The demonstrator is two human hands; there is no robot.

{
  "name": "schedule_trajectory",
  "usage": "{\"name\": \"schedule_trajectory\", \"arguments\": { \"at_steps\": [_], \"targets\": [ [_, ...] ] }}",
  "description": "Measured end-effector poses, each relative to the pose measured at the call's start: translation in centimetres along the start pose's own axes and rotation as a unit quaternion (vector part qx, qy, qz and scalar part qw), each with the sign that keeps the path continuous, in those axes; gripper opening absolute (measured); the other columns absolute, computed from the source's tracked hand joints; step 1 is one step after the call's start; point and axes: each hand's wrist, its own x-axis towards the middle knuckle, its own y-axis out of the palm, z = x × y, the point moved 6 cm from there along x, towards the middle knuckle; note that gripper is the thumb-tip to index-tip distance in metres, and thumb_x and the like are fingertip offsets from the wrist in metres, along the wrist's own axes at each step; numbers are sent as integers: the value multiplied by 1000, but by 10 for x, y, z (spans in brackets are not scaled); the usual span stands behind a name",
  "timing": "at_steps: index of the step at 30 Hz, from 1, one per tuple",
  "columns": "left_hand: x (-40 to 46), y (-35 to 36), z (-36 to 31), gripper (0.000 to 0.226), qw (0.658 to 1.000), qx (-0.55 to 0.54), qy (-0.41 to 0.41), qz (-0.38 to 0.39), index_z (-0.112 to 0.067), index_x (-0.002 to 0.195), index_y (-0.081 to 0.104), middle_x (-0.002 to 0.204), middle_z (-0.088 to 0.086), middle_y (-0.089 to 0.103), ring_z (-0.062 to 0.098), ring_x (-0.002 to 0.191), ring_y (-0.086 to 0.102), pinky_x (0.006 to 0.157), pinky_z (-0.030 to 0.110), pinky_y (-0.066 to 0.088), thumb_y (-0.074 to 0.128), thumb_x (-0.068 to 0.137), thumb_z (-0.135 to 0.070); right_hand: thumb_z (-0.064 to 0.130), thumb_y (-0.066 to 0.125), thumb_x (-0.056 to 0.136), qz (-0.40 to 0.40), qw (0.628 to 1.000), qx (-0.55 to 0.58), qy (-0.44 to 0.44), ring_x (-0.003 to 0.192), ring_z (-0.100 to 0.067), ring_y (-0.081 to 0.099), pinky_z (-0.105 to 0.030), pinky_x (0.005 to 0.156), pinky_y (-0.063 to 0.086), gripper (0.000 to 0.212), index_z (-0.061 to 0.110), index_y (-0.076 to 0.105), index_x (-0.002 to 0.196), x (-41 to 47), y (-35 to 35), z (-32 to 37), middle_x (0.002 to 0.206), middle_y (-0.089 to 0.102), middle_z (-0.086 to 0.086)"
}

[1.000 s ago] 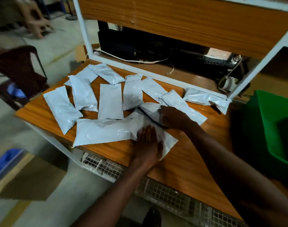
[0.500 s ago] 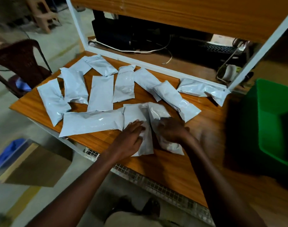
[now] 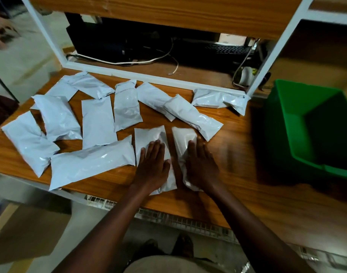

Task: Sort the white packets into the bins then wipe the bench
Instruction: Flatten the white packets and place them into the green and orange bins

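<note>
Several white packets lie spread over the wooden bench [image 3: 233,196]. Two of them sit side by side near the front edge. My left hand [image 3: 153,166] lies flat, palm down, on the left packet [image 3: 147,137]. My right hand [image 3: 201,166] lies flat on the right packet [image 3: 183,136], covering its lower half. Neither hand grips its packet. A long packet [image 3: 90,164] lies just left of my left hand. A green bin [image 3: 287,125] stands at the bench's right end, and I see nothing inside it.
A white metal frame post [image 3: 275,46] rises behind the packets, beside the bin. Behind the frame are a black keyboard [image 3: 227,49], cables and dark equipment. A wooden shelf [image 3: 168,12] hangs overhead. A wire mesh rack [image 3: 188,223] runs under the bench's front edge.
The two front packets, overlapping a second ago, now lie apart and parallel. Both hands have flattened onto them. My view has shifted right and closer.
</note>
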Motion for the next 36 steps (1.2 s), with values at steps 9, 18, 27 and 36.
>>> {"name": "schedule_trajectory", "arguments": {
  "at_steps": [9, 18, 27, 36],
  "targets": [
    [-7, -2, -2, 74, 998, 54, 6, 16, -35, 156, -8, 163, -9, -20, 21, 148, -26, 118, 54, -16, -3, 89, -67, 63, 29, 100, -55, 996, 44, 59, 152, -32, -15, -54, 123, 4, 70, 44, -11, 155, -21, 0, 0, 165, -23, -1],
    [-20, -6, -1, 73, 999, 16, -39, -3, -42, 154, -3, 164, -11, -17, 24, 147, -29, 113, 50, -21, 14, 91, -75, 74, 3, 87, -84, 993, 65, 48, 151, -23, -22, -51, 125, 3, 76, 45, -15, 154, -26, 13, 6, 164, -27, 5],
    [-25, -6, -2, 56, 999, 11, 41, -27, -41, 153, 22, 165, -9, 12, 23, 153, 0, 123, 50, 6, 24, 99, -55, 51, 37, 103, -110, 988, 77, 76, 154, -25, -1, -44, 124, 12, 65, 41, 4, 158, -34, 15, 4, 168, -4, 0],
    [-31, -19, -8, 51, 980, -150, 105, -79, -33, 147, 42, 156, -7, 37, 17, 149, 22, 117, 52, 27, 30, 99, -46, 38, 51, 101, -213, 957, 164, 112, 150, -26, 24, -46, 108, 43, 55, 34, 34, 154, -60, 4, 2, 165, 23, -2]
  ]
}}
